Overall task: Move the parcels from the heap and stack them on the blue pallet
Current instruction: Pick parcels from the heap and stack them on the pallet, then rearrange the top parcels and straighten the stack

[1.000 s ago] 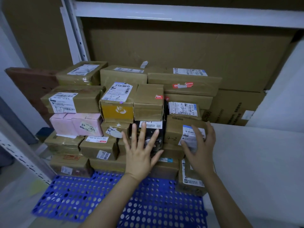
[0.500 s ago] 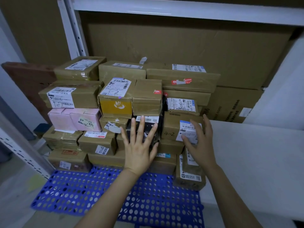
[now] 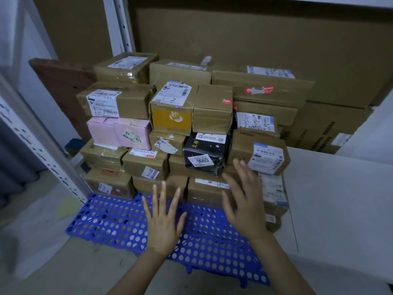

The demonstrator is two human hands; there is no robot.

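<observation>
Several taped brown parcels stand stacked in rows on the far part of the blue perforated pallet. Among them are a black box labelled 9665, a pink box, a yellow-fronted box and a brown box with a blue-edged label. My left hand hovers flat over the pallet's bare front, fingers spread, holding nothing. My right hand is raised just in front of the stack's lower right parcels, fingers straight and apart, also holding nothing. Neither hand touches a parcel.
A white metal rack upright slants along the left. A pale flat surface lies at the right of the stack. Large cardboard sheets and a big carton stand behind. Grey floor lies in front of the pallet.
Both hands have pulled back from the stack toward me. The left left the black box, the right came off the labelled brown box. The black box is now uncovered.
</observation>
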